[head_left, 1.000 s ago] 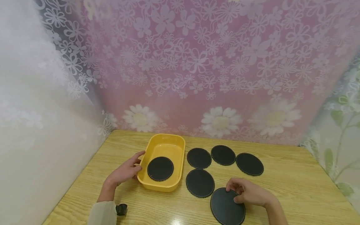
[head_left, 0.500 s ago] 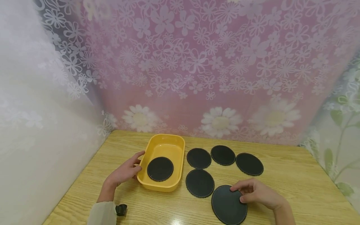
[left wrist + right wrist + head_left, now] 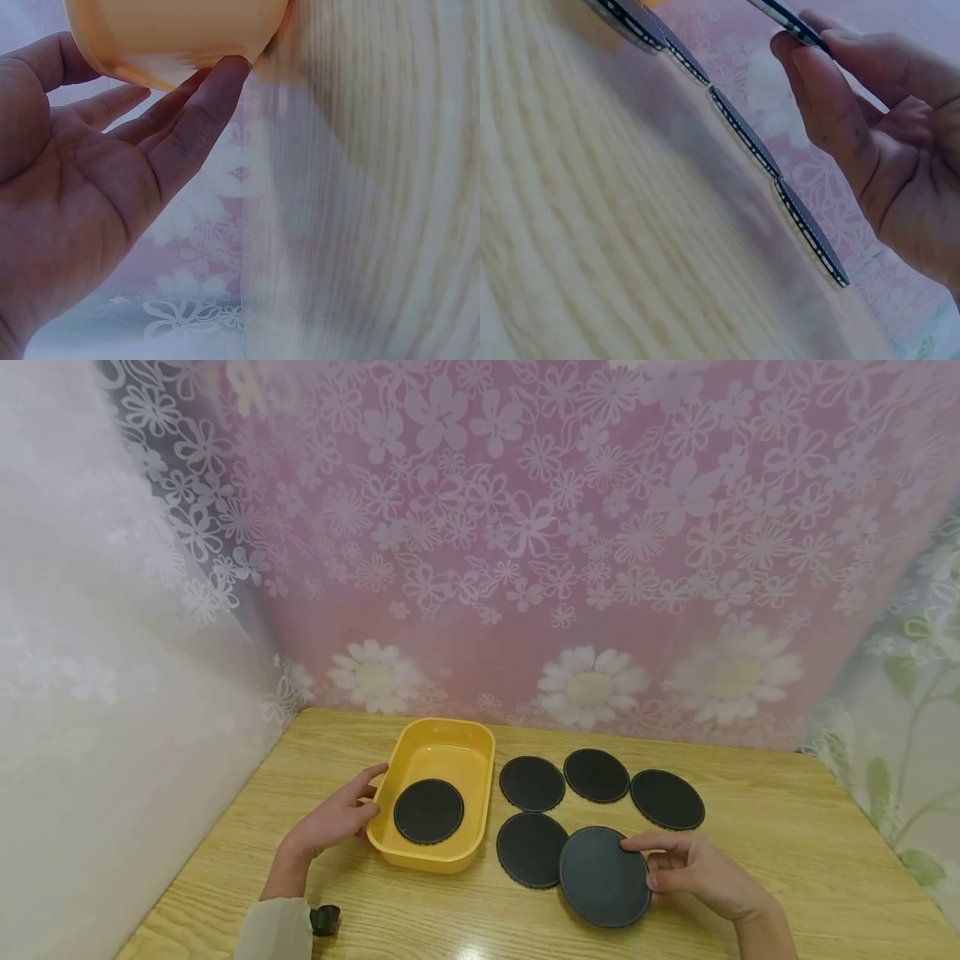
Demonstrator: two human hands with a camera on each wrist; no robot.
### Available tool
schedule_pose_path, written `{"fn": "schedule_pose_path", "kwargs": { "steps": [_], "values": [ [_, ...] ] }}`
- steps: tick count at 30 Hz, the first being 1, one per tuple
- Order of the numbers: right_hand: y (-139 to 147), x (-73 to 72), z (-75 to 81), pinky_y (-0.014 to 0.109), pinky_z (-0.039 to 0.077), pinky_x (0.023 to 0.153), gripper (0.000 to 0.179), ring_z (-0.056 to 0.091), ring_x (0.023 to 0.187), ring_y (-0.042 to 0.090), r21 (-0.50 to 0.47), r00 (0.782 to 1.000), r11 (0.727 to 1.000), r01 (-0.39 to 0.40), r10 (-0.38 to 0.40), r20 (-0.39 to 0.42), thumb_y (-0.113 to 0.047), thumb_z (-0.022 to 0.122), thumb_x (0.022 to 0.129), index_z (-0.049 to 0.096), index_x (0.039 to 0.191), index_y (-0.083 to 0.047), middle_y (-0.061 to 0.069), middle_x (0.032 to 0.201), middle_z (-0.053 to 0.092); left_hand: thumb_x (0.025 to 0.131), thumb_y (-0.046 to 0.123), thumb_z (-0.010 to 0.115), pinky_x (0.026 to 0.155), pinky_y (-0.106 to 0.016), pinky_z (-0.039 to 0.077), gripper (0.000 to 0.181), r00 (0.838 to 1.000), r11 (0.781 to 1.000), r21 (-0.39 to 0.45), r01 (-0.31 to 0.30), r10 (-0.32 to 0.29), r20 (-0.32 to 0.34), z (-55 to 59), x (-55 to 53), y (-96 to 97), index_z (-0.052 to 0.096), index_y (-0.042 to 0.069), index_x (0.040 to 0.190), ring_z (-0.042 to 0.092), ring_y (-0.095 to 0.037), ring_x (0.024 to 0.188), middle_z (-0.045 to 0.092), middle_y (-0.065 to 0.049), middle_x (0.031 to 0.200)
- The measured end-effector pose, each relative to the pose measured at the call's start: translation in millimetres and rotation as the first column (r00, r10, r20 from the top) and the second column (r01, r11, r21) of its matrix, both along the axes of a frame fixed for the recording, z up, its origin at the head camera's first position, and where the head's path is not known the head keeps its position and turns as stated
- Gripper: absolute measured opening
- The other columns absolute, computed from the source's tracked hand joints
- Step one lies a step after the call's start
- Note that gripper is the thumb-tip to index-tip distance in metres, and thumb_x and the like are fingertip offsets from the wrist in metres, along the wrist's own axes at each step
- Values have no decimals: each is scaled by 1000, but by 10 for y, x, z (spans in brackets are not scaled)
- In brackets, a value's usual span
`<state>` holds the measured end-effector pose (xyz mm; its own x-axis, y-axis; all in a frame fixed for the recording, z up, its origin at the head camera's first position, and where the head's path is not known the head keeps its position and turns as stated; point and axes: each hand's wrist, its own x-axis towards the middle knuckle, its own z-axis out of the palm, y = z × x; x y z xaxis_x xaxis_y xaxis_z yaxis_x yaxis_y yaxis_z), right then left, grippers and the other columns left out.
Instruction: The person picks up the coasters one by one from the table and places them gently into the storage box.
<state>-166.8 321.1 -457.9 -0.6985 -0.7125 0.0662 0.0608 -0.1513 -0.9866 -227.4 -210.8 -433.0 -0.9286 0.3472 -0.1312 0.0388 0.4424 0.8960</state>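
Observation:
My right hand (image 3: pixel 705 872) pinches a round black coaster (image 3: pixel 602 878) by its right edge, thumb on one face and fingers on the other. In the right wrist view this held coaster (image 3: pixel 791 21) is raised off the table. A yellow tray (image 3: pixel 450 752) stands left of it, with one black coaster (image 3: pixel 428 811) lying flat inside. At the tray's left wall rests my left hand (image 3: pixel 337 814); in the left wrist view its loosely extended fingers touch the outer side. The held coaster overlaps the right edge of a near coaster (image 3: pixel 528 850) in the head view.
Behind, in an arc on the wooden table (image 3: pixel 772 843), lie a left coaster (image 3: pixel 532 783), a middle coaster (image 3: pixel 596 775) and a right coaster (image 3: pixel 667 799). A small black object (image 3: pixel 325 920) is by the left sleeve (image 3: pixel 274 930). Flowered cloth (image 3: pixel 487 568) hangs behind.
My right hand has lifted the coaster from the table, moving it a little away from me. My left hand and the tray stay where they were.

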Motion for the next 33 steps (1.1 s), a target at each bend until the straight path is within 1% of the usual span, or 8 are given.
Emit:
{"fn": "schedule_pose_path", "kwargs": {
  "steps": [7, 15, 18, 21, 23, 25, 29, 33],
  "values": [
    [-43, -9, 52, 29, 56, 72, 43, 62, 78, 7, 40, 995, 995, 96, -94, -29, 11, 50, 95, 57, 136, 3, -2, 87, 66, 98, 10, 50, 73, -42, 55, 65, 1000, 1000, 5, 5, -5, -5, 33, -5, 3, 24, 14, 158, 61, -29, 101, 41, -30, 142],
    [-143, -14, 148, 29, 57, 73, 35, 58, 75, 5, 98, 976, 973, 208, -201, -78, 6, 56, 95, 64, 127, -2, -8, 78, 58, 99, 10, 49, 73, -41, 54, 64, 1000, 1000, -9, 11, -11, -15, 82, -19, -4, 24, 14, 157, 61, -28, 100, 41, -30, 141],
    [-193, -8, 168, 30, 58, 74, 35, 60, 75, 4, 79, 971, 970, 229, -221, -93, 7, 57, 94, 65, 124, -7, -7, 79, 61, 99, 9, 49, 72, -40, 54, 64, 1000, 1000, -9, 17, -18, -19, 78, -20, -10, 24, 13, 157, 61, -29, 98, 41, -30, 140],
    [-260, -1, 152, 32, 58, 73, 34, 63, 75, 6, 70, 961, 964, 257, -248, -118, 9, 57, 92, 59, 125, -3, -4, 93, 64, 99, 10, 49, 72, -40, 54, 64, 999, 999, 3, 34, -34, -11, 40, 5, -37, 23, 12, 158, 61, -29, 99, 41, -31, 139],
    [-308, -4, 142, 36, 58, 72, 40, 64, 76, 8, 70, 955, 959, 275, -264, -135, 10, 57, 92, 51, 131, 1, 0, 107, 63, 100, 10, 48, 72, -40, 54, 64, 999, 999, 10, 43, -43, -3, 17, 23, -55, 21, 12, 158, 61, -29, 98, 42, -31, 138],
    [-354, -7, 156, 41, 59, 72, 49, 65, 76, 9, 94, 945, 947, 306, -291, -150, 8, 58, 92, 42, 138, 5, 5, 119, 58, 101, 10, 47, 73, -40, 55, 63, 999, 999, 15, 40, -40, 5, 8, 26, -64, 21, 12, 158, 61, -29, 98, 42, -31, 138],
    [-430, -7, 219, 47, 58, 73, 63, 66, 78, 12, 100, 937, 939, 330, -313, -156, 8, 60, 91, 33, 148, 5, 13, 122, 53, 100, 11, 48, 73, -37, 54, 62, 1000, 1000, 1, 21, -21, -4, 12, 11, -38, 23, 14, 158, 62, -28, 99, 44, -29, 137],
    [-553, 5, 262, 44, 58, 74, 65, 66, 76, 11, 97, 928, 928, 359, -344, -141, 7, 63, 90, 35, 148, 5, 13, 118, 51, 100, 11, 48, 73, -38, 54, 63, 999, 999, 6, 33, -33, -9, -9, 4, -13, 22, 13, 158, 61, -28, 101, 41, -30, 140]
  ]
}}
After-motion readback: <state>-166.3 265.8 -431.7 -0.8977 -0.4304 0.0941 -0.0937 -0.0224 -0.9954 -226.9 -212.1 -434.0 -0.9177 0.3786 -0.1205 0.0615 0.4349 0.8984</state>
